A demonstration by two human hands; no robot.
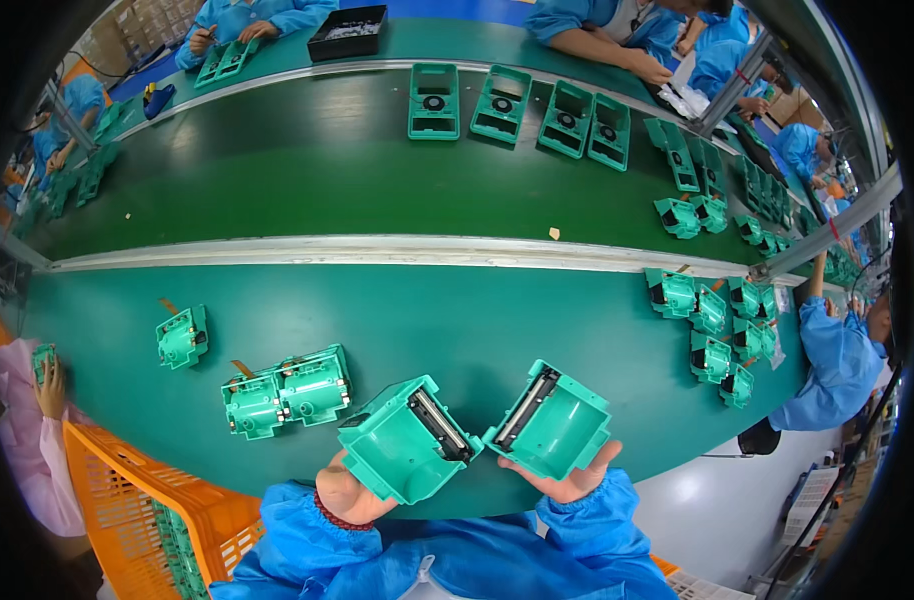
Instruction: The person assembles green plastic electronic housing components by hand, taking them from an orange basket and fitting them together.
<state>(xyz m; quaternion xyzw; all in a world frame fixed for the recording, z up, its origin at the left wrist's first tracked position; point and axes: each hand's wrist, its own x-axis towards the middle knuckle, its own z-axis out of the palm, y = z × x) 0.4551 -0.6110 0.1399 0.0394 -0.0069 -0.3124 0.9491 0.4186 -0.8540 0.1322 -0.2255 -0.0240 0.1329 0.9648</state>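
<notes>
A slatted orange crate (212, 510) is positioned at the lower left, beside the tabletop (477, 320); green molded parts (172, 550) are contained in it. A shallow black tray (342, 48) is set at the far side, filled with small pale pieces that cannot be identified. Above the near edge of the tabletop, two green plastic housings are held side by side, each tilted, with the open cavity exposed and a dark roller strip seated along the inner side. The left housing (402, 445) is grasped from below by the left hand (349, 492); its fingers are mostly hidden. The right housing (560, 425) is supported by the partly curled right hand (569, 484), thumb raised at the outer side.
</notes>
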